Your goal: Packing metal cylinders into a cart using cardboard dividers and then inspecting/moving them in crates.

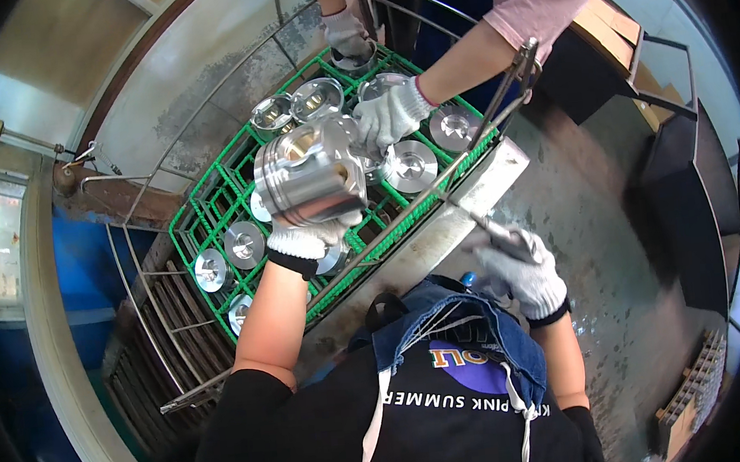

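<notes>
My left hand (310, 237), in a white knit glove, grips a large shiny metal piston (309, 171) and holds it tilted above a green wire rack (238, 150). Grooves run round the piston's side. Off to the right of the rack, my gloved right hand (521, 275) is closed on a dark metallic object (519, 245), too blurred to name. Several more pistons, such as one with a round flat top (411, 166), sit in the rack's cells. Part of the rack is hidden behind the raised piston.
Across the rack, a co-worker's gloved hand (391, 115) reaches in beside my piston; their other hand (346, 37) is on a piston at the far end. Metal rails (436, 182) curve round the rack. A dark bench (679, 181) stands at the right.
</notes>
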`<state>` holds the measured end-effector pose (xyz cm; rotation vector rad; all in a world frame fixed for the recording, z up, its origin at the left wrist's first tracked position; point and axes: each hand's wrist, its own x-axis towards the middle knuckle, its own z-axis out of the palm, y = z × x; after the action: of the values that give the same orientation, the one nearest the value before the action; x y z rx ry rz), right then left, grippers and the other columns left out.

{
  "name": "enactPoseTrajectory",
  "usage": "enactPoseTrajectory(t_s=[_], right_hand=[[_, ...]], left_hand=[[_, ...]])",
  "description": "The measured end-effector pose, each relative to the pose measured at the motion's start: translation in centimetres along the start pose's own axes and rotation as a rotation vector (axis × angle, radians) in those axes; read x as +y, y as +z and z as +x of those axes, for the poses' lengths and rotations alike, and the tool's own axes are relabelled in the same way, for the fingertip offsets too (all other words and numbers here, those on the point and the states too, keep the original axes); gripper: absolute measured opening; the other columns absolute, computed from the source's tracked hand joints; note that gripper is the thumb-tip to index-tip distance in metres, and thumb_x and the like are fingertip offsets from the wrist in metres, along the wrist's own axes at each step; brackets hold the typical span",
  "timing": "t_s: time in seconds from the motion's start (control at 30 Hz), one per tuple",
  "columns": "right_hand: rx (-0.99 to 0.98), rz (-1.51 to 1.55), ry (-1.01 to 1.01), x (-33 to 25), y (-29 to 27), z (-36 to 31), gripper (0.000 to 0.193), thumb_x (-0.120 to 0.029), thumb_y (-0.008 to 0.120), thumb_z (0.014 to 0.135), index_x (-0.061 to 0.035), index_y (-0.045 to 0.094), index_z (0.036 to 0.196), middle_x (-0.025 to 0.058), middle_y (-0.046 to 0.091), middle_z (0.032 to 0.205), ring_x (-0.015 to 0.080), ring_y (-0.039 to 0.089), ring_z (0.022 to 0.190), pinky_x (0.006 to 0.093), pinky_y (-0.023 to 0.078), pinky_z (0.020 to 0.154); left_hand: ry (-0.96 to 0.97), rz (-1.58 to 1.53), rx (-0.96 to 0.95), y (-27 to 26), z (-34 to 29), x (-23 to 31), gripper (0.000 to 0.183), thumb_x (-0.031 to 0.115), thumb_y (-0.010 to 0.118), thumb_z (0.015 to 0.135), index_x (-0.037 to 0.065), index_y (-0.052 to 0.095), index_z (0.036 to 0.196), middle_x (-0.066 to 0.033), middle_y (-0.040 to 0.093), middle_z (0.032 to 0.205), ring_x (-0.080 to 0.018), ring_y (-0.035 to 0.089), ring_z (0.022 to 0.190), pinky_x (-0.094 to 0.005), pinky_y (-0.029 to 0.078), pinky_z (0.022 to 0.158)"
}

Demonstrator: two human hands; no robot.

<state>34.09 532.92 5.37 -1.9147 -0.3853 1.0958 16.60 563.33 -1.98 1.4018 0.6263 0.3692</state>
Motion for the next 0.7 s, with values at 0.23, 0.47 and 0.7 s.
enactPoseTrajectory(t_s=[0.23, 0.47, 0.7], right_hand=[[-0.015, 0.201, 0.027, 0.8, 0.0, -0.9, 0.018, -0.011, 0.073, 0.088, -0.0067, 0.074, 0.106, 0.0070, 0.075, 0.094, 0.0125, 0.068, 0.074, 0.0287, 0.054, 0.066], [-0.094, 0.042, -0.151, -0.7, 1.0, -0.5, 0.015, -0.019, 0.074, 0.089, -0.0096, 0.076, 0.101, 0.0057, 0.075, 0.087, 0.0124, 0.070, 0.077, 0.0260, 0.056, 0.069], [-0.182, 0.109, -0.159, 0.4, 1.3, 0.0, 0.020, -0.023, 0.073, 0.090, -0.0109, 0.073, 0.105, 0.0076, 0.072, 0.088, 0.0128, 0.070, 0.077, 0.0220, 0.055, 0.065]], left_hand=[[0.002, -1.116, 0.216, -0.1, 0.3, 3.7, 0.041, 0.014, 0.062, 0.084, 0.005, 0.061, 0.123, -0.0111, 0.069, 0.119, -0.0285, 0.067, 0.111, -0.0482, 0.054, 0.099], [-0.063, -0.967, 0.366, 0.1, 0.6, 2.7, 0.041, 0.013, 0.056, 0.077, 0.004, 0.063, 0.116, -0.0116, 0.072, 0.111, -0.0287, 0.071, 0.099, -0.0474, 0.058, 0.091], [-0.098, -1.026, 0.402, -1.2, 0.4, 2.1, 0.041, 0.009, 0.054, 0.076, 0.003, 0.062, 0.116, -0.0124, 0.072, 0.112, -0.0275, 0.071, 0.101, -0.0428, 0.058, 0.094]])
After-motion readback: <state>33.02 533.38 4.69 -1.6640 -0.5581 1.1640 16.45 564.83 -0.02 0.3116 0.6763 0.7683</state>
